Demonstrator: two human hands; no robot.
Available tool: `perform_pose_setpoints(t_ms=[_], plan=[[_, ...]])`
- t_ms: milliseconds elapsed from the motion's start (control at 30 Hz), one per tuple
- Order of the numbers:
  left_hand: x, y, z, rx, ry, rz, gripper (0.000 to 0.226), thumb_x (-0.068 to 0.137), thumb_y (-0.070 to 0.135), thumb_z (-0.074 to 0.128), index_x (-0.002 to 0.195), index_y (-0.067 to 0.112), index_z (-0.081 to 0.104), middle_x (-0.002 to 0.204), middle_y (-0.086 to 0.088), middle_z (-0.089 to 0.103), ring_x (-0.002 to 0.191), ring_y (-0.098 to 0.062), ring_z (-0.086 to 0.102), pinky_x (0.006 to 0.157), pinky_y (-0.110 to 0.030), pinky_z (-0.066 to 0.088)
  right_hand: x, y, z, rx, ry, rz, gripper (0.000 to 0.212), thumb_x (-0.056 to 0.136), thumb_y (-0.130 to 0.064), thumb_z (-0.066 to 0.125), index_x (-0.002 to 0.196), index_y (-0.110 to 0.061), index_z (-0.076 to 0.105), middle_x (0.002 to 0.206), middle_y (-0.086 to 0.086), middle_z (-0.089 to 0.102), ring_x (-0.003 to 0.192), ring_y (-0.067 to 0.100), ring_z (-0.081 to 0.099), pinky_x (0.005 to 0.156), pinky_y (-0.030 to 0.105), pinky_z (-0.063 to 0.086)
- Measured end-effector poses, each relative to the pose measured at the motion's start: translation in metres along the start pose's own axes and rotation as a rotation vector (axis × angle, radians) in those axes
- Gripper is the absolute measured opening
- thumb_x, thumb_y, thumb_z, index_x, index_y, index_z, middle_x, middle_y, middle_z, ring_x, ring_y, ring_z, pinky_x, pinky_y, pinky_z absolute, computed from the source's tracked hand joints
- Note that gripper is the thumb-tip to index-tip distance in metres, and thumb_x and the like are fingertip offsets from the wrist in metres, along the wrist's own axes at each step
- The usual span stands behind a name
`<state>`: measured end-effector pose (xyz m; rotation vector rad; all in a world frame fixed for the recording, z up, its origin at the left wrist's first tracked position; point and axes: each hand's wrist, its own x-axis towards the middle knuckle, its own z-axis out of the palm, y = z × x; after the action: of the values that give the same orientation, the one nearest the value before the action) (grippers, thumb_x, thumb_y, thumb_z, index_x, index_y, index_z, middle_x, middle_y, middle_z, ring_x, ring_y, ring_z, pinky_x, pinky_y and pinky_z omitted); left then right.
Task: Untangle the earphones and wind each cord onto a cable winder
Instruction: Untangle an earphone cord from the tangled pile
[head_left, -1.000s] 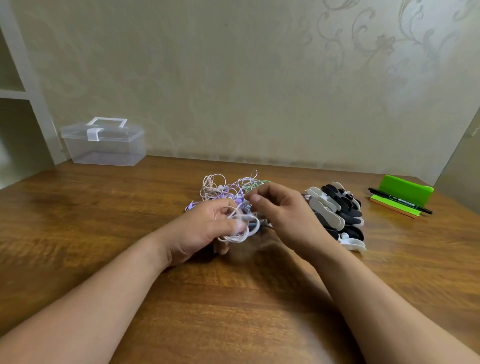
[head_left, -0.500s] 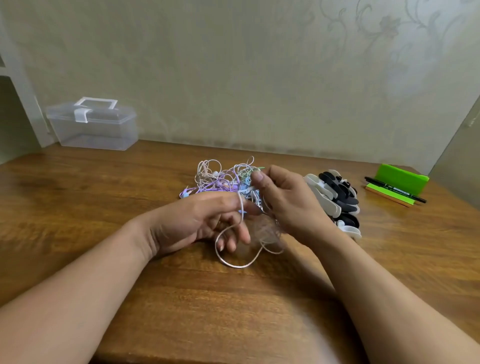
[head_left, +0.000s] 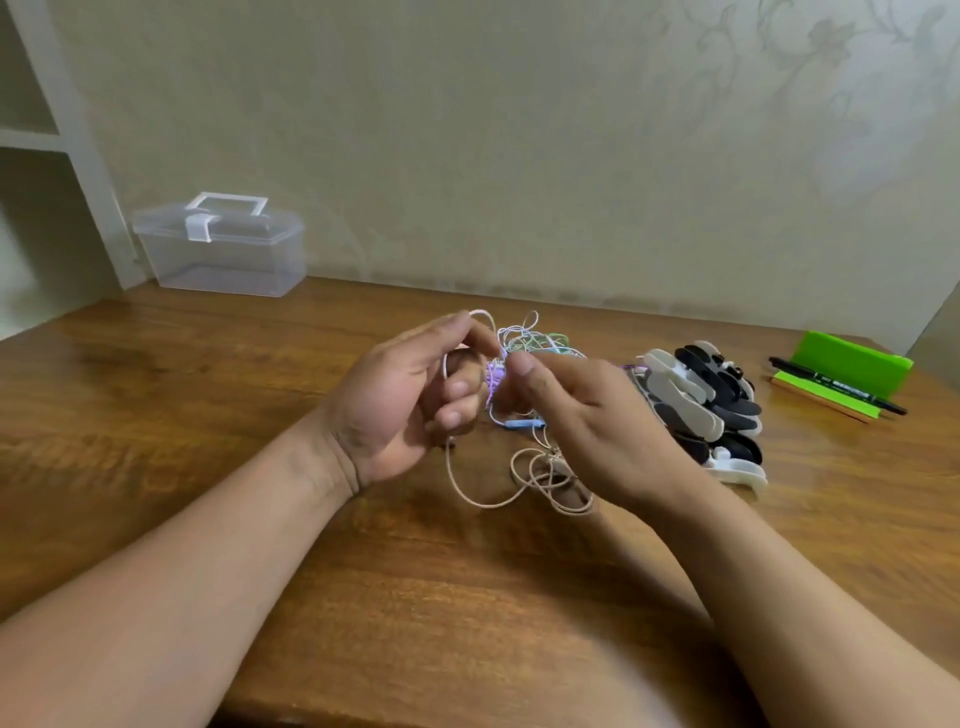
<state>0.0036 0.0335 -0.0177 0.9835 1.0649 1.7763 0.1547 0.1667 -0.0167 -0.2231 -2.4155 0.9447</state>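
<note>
A tangle of thin earphone cords, white, purple, green and blue, is lifted above the middle of the wooden table. My left hand grips a white cord with curled fingers, palm turned inward. My right hand pinches the tangle from the right, thumb and fingers closed on the cords. Pale pinkish loops hang from the hands and lie on the table. A blue inline remote dangles between the hands. A pile of black and white cable winders lies just right of my right hand.
A clear plastic box with a white handle stands at the back left by the wall. A green holder with a black pen sits at the far right. A white shelf unit borders the left.
Both hands have raised the tangle off the table and turned it. More pale cord now hangs down and lies in loops on the table in front of the hands.
</note>
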Motion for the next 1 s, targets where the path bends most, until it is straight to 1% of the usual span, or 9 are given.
perform_pose_setpoints(t_ms=[100,200,333,433,600,700,767,867,1000], plan=[[0.001,0.003,0.001,-0.112,-0.047,0.046,0.032,0.104,0.035,0.042,0.099,0.011,0.063,0.062,-0.001,0.04,0.046,-0.014,0.04,0.052,-0.032,0.024,-0.003,-0.006,0.008,0.017,-0.303,0.087,0.035,0.103,-0.053,0.057,0.103,-0.022,0.073,0.09,-0.005,0.075,0.085,0.017,0.07,0.084,0.042,0.056],[0.002,0.005,-0.003,-0.156,-0.062,0.07,0.032,0.106,0.033,0.04,0.105,0.01,0.062,0.063,-0.002,0.04,0.048,-0.014,0.04,0.048,-0.026,0.029,-0.002,-0.002,0.014,-0.155,-0.416,0.034,0.016,0.096,-0.041,0.073,0.1,-0.026,0.072,0.079,-0.011,0.071,0.071,0.004,0.064,0.071,0.029,0.051],[0.006,0.007,-0.011,-0.111,0.067,0.06,0.03,0.106,0.031,0.041,0.101,0.011,0.063,0.064,0.0,0.041,0.048,-0.014,0.039,0.048,-0.027,0.025,0.001,-0.001,-0.002,0.126,-0.273,0.11,0.014,0.102,-0.019,0.064,0.089,-0.019,0.066,0.076,-0.002,0.068,0.07,0.018,0.061,0.072,0.038,0.051],[0.007,0.004,-0.01,-0.008,0.196,0.067,0.02,0.101,0.027,0.055,0.098,0.008,0.062,0.068,-0.004,0.051,0.054,-0.018,0.05,0.049,-0.026,0.037,0.003,-0.002,-0.012,0.31,-0.153,0.117,0.016,0.106,-0.019,0.058,0.091,-0.013,0.062,0.074,0.006,0.071,0.072,0.036,0.06,0.076,0.048,0.048],[0.004,-0.007,0.003,0.404,0.248,0.068,0.022,0.102,0.029,0.06,0.099,0.007,0.058,0.07,-0.001,0.059,0.052,-0.014,0.045,0.046,-0.02,0.033,0.003,-0.001,-0.004,0.293,-0.13,0.115,0.027,0.103,-0.03,0.064,0.095,-0.005,0.071,0.058,-0.012,0.046,0.051,0.005,0.037,0.051,0.019,0.033],[0.0,-0.007,0.009,0.508,0.061,0.059,0.035,0.096,0.038,0.061,0.093,0.003,0.063,0.058,-0.009,0.049,0.045,-0.01,0.035,0.045,-0.016,0.03,0.005,-0.001,-0.006,0.318,-0.091,0.101,0.027,0.101,-0.027,0.067,0.086,-0.004,0.067,0.058,-0.01,0.051,0.052,0.009,0.037,0.051,0.024,0.032],[-0.002,-0.007,0.01,0.49,-0.021,0.017,0.048,0.091,0.045,0.062,0.092,-0.003,0.062,0.056,-0.01,0.041,0.046,-0.01,0.03,0.044,-0.016,0.028,0.006,0.001,-0.007,0.36,-0.088,0.093,0.035,0.099,-0.03,0.069,0.089,0.003,0.064,0.063,0.005,0.048,0.056,0.021,0.035,0.051,0.033,0.031],[-0.002,-0.005,0.003,0.404,-0.06,-0.047,0.034,0.09,0.048,0.072,0.083,0.015,0.067,0.059,0.0,0.028,0.052,-0.012,0.021,0.046,-0.019,0.022,0.005,0.0,-0.013,0.416,-0.171,0.079,0.027,0.096,-0.031,0.071,0.098,-0.005,0.069,0.066,0.007,0.047,0.058,0.024,0.032,0.051,0.034,0.03],[0.005,0.0,-0.012,0.124,0.126,0.006,0.028,0.091,0.032,0.072,0.08,0.015,0.052,0.057,0.002,0.028,0.047,-0.01,0.023,0.046,-0.022,0.023,0.003,0.011,-0.036,0.335,-0.336,0.168,0.018,0.096,-0.021,0.074,0.11,-0.013,0.067,0.069,0.007,0.059,0.055,0.023,0.044,0.05,0.032,0.037]])
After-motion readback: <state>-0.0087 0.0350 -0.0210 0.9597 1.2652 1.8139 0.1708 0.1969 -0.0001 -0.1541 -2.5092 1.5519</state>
